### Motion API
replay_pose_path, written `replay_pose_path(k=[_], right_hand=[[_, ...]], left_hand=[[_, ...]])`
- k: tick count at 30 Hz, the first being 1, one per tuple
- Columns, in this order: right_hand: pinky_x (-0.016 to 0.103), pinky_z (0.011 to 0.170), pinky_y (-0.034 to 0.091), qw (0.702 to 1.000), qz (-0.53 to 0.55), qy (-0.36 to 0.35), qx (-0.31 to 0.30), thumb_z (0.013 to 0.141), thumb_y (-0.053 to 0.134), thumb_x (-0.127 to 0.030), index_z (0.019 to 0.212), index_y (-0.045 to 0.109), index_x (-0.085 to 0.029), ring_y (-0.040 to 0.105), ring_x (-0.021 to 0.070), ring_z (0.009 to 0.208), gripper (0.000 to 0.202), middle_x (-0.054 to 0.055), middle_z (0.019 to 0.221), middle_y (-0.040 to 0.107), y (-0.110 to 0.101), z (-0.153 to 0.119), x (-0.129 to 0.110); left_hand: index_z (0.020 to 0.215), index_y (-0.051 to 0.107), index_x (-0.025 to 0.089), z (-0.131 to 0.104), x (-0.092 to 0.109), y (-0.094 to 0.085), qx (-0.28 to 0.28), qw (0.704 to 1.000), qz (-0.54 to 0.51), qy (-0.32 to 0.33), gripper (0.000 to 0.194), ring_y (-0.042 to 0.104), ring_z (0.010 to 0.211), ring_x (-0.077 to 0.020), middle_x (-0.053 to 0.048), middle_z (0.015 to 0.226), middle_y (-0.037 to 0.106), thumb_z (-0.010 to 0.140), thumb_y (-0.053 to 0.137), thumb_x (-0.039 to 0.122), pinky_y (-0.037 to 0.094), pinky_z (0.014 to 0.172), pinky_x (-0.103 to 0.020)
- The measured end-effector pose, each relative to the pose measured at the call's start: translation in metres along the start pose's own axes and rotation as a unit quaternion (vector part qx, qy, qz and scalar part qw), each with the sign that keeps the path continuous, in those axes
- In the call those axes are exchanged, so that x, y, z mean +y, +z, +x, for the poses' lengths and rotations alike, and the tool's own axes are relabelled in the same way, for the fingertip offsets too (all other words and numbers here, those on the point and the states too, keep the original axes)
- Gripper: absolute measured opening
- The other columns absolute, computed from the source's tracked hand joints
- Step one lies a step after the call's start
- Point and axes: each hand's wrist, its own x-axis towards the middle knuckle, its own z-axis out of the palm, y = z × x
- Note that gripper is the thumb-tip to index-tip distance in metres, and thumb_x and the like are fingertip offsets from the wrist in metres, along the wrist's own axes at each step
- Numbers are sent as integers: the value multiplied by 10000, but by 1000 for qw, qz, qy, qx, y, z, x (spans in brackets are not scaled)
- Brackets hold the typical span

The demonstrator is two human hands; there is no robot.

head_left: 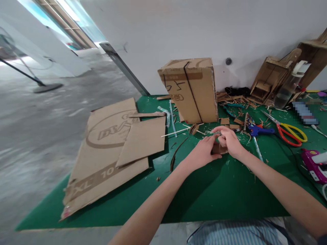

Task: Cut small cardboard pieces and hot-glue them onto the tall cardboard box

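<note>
My left hand (203, 149) and my right hand (230, 140) meet low over the table, right of its middle. Under the left fingers lies a small piece of cardboard (223, 149), mostly hidden; the left hand grips it. The right fingers are closed in a pinch just above it, and what they hold is too small to name. Just beyond the hands are a round corrugated cardboard disc (194, 129) and a thin wooden stick (175, 132). To the right, a blue hot glue gun (260, 130) and red-and-yellow scissors (288, 131) lie on the table.
A tall cardboard box (195, 92) stands against the wall. Flat cardboard sheets (102, 136) cover the left of the green table (204, 200). Along the back right are wood scraps (236, 99), pliers (230, 108), a bottle (288, 85), a phone (305, 112) and a magenta device (314, 166).
</note>
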Motion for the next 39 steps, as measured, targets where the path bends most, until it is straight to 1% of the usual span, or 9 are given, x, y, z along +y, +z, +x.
replay_pose_path(k=[3, 8, 15, 25, 27, 29, 33, 36, 39], right_hand=[[238, 398, 149, 1000, 1, -1, 8, 870, 384, -330, 900, 641, -189, 144, 97, 387, 294, -113, 409, 218, -1, 1, 2], [226, 394, 173, 998, -38, 25, -45, 839, 421, -282, 936, 654, -170, 190, 93, 389, 277, -101, 426, 275, 4, -2, 2], [234, 396, 121, 999, -32, 6, -16, 872, 396, -325, 952, 657, -170, 131, 89, 382, 314, -112, 415, 222, -1, -1, -1], [245, 409, 129, 999, -29, 20, -23, 845, 402, -348, 993, 658, -168, 131, 96, 390, 346, -119, 419, 220, -3, -2, -1], [244, 415, 165, 999, -37, 9, -32, 851, 394, -346, 1020, 654, -157, 170, 97, 388, 363, -118, 423, 254, -3, -4, -4], [247, 451, 272, 998, -59, -16, -31, 864, 393, -342, 1045, 646, -151, 300, 105, 411, 366, -96, 444, 366, -4, -5, -10], [321, 756, 471, 990, -111, -84, -9, 898, 442, -339, 1165, 594, -199, 596, 157, 762, 338, -3, 752, 637, -9, -5, -35], [365, 896, 460, 979, -159, -125, 26, 925, 477, -362, 1225, 554, -255, 592, 177, 966, 328, 36, 1005, 646, -17, -6, -52], [354, 844, 492, 974, -201, -78, 73, 921, 526, -387, 1278, 507, -271, 581, 184, 986, 375, 52, 1085, 607, -27, -8, -54]], left_hand=[[1271, 495, 162, 1, -2, 1, 0, 1000, 3, -2, 614, 565, 1126, -347, -149, 1231, 596, 736, 744, 332, 465, 917, -492], [1211, 536, 156, 2, -4, 3, 7, 1000, -1, 22, 541, 540, 1181, -346, -143, 1226, 599, 741, 744, 327, 451, 959, -482], [1321, 472, 146, 1, 0, 1, 15, 1000, -6, 12, 672, 563, 1137, -355, -163, 1231, 602, 735, 747, 325, 462, 928, -508], [1318, 470, 133, 0, 1, 1, 7, 1000, 9, 10, 643, 549, 1148, -354, -171, 1266, 583, 759, 724, 327, 455, 938, -501], [1259, 508, 129, -1, 2, 1, 3, 1000, 22, 7, 562, 557, 1134, -352, -168, 1240, 599, 765, 707, 310, 455, 939, -504], [1219, 528, 142, -1, 3, 1, 12, 999, 34, 13, 514, 562, 1132, -350, -157, 1220, 613, 758, 700, 288, 448, 952, -510], [1296, 475, 165, -1, -1, 2, 67, 996, 57, 15, 565, 577, 1127, -342, -151, 1232, 592, 775, 665, 279, 459, 951, -513], [1367, 409, 183, -2, -4, 3, 101, 992, 80, 18, 581, 593, 1113, -326, -151, 1257, 541, 824, 602, 261, 491, 931, -498], [1403, 357, 196, -3, -5, 3, 142, 983, 99, 55, 551, 602, 1103, -291, -150, 1265, 481, 876, 517, 202, 543, 877, -439]])
